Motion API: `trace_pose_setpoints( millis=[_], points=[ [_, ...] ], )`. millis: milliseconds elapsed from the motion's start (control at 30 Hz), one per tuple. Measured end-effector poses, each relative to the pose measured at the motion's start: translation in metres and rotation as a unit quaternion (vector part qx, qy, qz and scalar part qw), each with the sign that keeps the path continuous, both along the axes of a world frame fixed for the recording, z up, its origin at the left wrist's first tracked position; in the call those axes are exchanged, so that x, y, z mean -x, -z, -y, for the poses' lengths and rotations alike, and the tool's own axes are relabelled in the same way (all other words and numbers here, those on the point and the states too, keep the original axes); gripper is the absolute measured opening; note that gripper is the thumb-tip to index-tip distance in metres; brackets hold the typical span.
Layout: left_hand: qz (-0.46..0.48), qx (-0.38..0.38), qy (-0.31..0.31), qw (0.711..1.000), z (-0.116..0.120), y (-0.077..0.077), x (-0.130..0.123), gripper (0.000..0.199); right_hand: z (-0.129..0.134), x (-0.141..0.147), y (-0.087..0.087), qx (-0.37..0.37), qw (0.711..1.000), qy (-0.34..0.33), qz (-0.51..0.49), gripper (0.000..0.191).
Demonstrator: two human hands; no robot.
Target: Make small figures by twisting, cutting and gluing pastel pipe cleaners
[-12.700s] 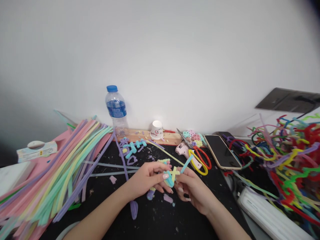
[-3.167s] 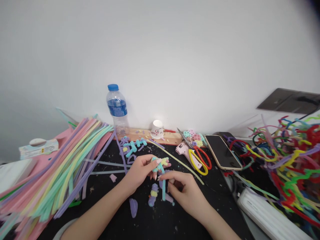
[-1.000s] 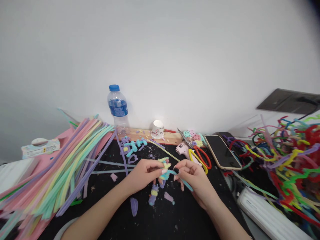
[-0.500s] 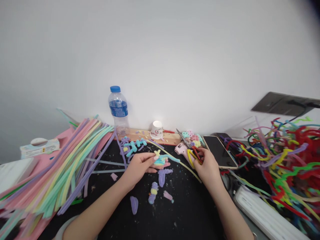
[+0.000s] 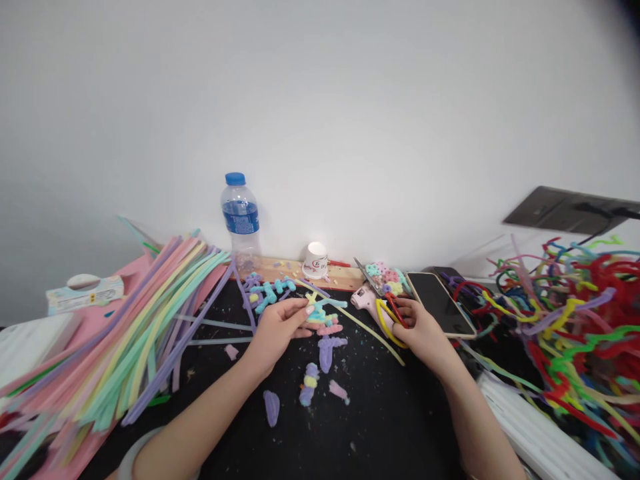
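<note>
My left hand (image 5: 283,327) pinches a small shaped piece of yellow and light-blue pipe cleaner (image 5: 317,315) between thumb and fingers, one blue end sticking out to the right. My right hand (image 5: 417,330) is closed on the handles of the scissors (image 5: 389,313), red and yellow, whose blades point up and left. Partly behind the scissors lies a pale pink glue gun (image 5: 367,300). Below the left hand, on the black mat, are a purple pipe-cleaner piece (image 5: 326,353), a purple and yellow striped piece (image 5: 309,385) and a purple leaf-like piece (image 5: 271,408).
Long pastel pipe cleaners (image 5: 145,313) cover the left side. A bottle (image 5: 241,220) and a paper cup (image 5: 315,261) stand by the wall. To the right are a phone (image 5: 440,303), a white power strip (image 5: 540,427) and a tangle of bright pipe cleaners (image 5: 575,320).
The blue end of the piece in my left hand has shifted left and up. My right hand stays at the scissors' handles. The view has shifted slightly.
</note>
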State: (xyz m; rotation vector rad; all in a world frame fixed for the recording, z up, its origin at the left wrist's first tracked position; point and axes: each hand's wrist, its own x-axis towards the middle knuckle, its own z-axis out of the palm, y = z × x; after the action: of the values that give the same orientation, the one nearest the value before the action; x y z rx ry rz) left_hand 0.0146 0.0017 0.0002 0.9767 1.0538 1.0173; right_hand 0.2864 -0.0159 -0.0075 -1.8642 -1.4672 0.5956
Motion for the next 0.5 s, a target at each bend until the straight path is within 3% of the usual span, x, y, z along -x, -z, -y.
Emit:
trace_pose_setpoints(
  millis=[200, 333, 500],
  points=[
    [-0.003, -0.005, -0.017, 1.000, -0.001, 0.001, 0.001, 0.032, 0.001, 0.000, -0.003, 0.009, 0.996, 0.055, 0.072, 0.045],
    [0.007, -0.007, -0.063, 0.998, -0.002, 0.001, 0.001, 0.029, 0.004, 0.008, -0.013, -0.038, 0.982, 0.101, 0.155, 0.029],
    [0.020, -0.021, -0.111, 0.993, -0.004, 0.000, 0.001, 0.027, 0.010, 0.022, -0.021, -0.092, 0.980, 0.078, 0.158, 0.021]
  ],
)
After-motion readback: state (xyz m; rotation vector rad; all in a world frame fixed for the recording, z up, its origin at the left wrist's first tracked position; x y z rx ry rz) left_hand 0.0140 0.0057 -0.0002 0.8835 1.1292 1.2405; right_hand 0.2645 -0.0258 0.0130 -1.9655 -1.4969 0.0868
